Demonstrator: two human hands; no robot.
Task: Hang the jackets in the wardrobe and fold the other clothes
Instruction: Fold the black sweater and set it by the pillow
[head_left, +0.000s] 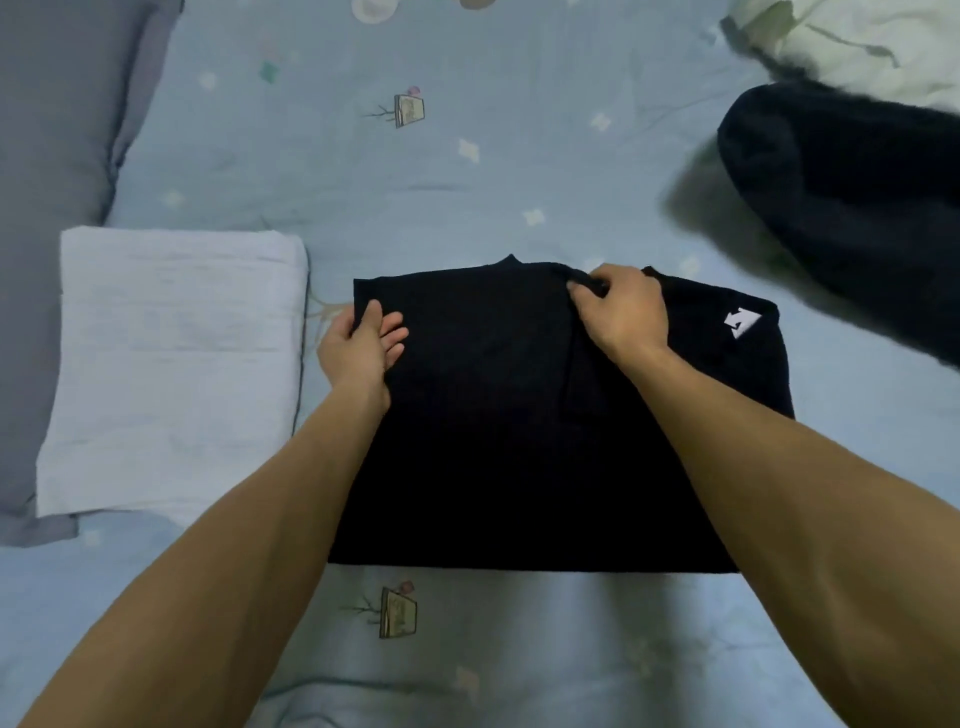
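Note:
A black garment (498, 436) with a small white logo near its right edge lies partly folded flat on the blue bedsheet (467, 156). My left hand (361, 345) holds the garment's upper left edge, thumb on top and fingers tucked under the cloth. My right hand (621, 306) pinches a fold of the fabric at the garment's top edge, near the middle. Both forearms reach in from the bottom of the view.
A folded white cloth (171, 364) lies to the left of the garment, against a grey pillow (57, 130). A crumpled dark garment (852, 208) lies at the right. A pale green and white garment (857, 47) sits in the far right corner.

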